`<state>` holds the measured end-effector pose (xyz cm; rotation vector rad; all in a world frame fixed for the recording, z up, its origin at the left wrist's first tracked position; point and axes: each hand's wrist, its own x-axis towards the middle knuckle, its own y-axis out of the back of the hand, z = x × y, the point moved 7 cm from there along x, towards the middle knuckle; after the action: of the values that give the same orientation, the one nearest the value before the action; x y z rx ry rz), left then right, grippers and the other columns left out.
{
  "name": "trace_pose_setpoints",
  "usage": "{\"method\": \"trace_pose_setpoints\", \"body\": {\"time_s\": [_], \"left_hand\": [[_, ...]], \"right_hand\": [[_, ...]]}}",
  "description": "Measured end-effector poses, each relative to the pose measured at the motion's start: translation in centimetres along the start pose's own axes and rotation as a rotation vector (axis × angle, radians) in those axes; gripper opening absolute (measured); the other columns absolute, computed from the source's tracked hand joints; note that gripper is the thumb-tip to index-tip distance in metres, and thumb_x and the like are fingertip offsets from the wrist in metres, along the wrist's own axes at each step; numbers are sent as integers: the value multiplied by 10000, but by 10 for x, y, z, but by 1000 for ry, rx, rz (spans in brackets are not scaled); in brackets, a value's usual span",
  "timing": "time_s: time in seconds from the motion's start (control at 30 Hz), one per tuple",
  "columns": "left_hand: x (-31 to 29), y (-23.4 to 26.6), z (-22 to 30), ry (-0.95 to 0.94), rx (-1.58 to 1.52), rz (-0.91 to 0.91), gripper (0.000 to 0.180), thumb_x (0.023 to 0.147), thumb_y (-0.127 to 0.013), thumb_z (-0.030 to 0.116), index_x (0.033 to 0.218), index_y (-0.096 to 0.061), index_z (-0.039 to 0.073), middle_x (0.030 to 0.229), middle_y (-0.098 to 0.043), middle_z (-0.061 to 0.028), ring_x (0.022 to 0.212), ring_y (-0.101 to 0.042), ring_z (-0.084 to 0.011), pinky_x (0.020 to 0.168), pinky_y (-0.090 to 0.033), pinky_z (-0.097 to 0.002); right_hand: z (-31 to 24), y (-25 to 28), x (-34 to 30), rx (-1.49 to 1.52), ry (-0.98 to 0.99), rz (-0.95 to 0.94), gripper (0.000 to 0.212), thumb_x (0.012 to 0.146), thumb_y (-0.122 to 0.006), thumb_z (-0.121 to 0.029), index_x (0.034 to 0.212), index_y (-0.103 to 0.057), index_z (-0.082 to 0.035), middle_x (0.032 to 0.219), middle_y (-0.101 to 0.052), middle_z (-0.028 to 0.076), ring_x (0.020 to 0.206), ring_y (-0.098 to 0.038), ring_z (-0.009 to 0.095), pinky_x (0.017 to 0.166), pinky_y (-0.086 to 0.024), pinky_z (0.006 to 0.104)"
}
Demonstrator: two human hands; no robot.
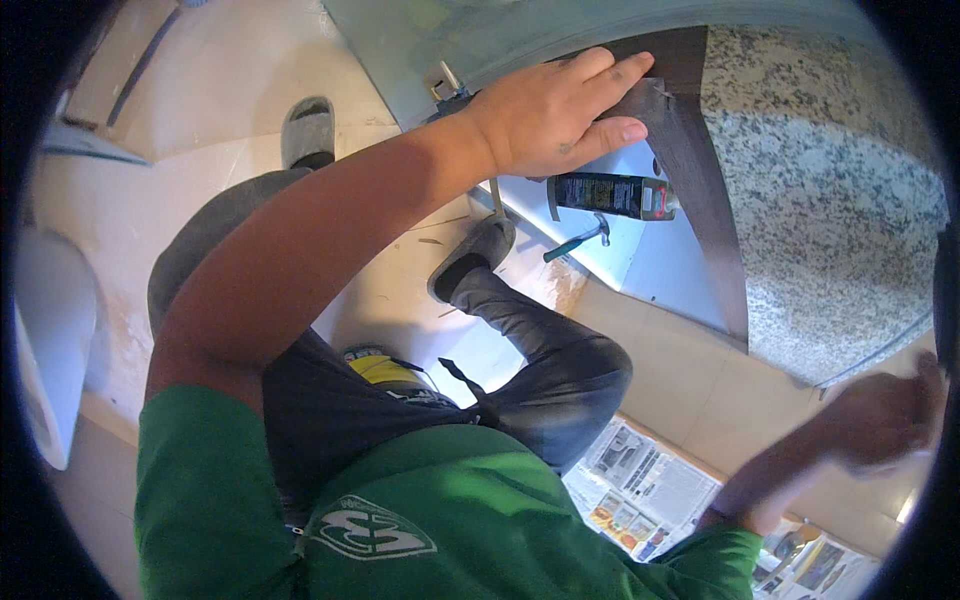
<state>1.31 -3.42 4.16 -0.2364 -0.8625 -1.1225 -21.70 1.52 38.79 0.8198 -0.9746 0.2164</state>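
My left hand (pixel 570 115) lies with fingers stretched out over the corner of a dark brown wooden frame (pixel 722 220), which edges a speckled granite slab (pixel 820 190). Nothing shows in its grasp. Below that hand, inside the pale compartment, a black container with a printed label (pixel 605 195) rests on its side. A small claw hammer (pixel 578 241) with a green handle lies close to it. My right hand (pixel 885 425) is off at the far right, past the granite's near corner. Motion smears its fingers, so whether it holds anything is unclear.
Newspaper sheets (pixel 645 485) cover the floor at lower right. Between my legs stands a yellow and black container (pixel 385 372). A smooth white fixture (pixel 60 340) is at the far left. Beside my left wrist is a small metal fitting (pixel 446 85). My slippered feet rest on the tiles.
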Motion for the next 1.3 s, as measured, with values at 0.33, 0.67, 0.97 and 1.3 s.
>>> {"method": "trace_pose_setpoints", "body": {"time_s": [0.33,0.67,0.97,1.3], "left_hand": [[15,2,6,-54,60,8,629,997,-575,395,1491,-461,22,1105,-583,-176,993,-616,-400,829,-536,-465],[9,1,1,-45,-45,-82,700,970,-589,265,1574,-337,16,1103,-551,-175,866,-631,-387,679,-546,-470],[8,5,-7,-107,-16,-87,764,905,-688,297,1570,-388,67,966,-554,-112,786,-640,-330,635,-542,-420],[10,5,-6,-58,-37,-93,816,870,-717,337,1580,-392,99,913,-532,-103,682,-624,-324,583,-526,-426]], "right_hand": [[-130,-235,-166,856,-1122,-476,321,1060,-602,-314,1008,-609,3,875,-628,46,747,-544,100,669,-448,274],[-125,-255,-161,851,-1159,-457,436,1052,-581,-220,711,-622,47,658,-609,47,630,-519,101,590,-441,291],[-126,-250,-156,637,-938,-305,471,1037,-604,-170,606,-491,-19,632,-527,-10,603,-435,68,530,-335,280],[-123,-254,-148,729,-979,-320,490,1033,-595,-171,577,-540,0,580,-515,-14,562,-420,67,507,-293,291]]}}
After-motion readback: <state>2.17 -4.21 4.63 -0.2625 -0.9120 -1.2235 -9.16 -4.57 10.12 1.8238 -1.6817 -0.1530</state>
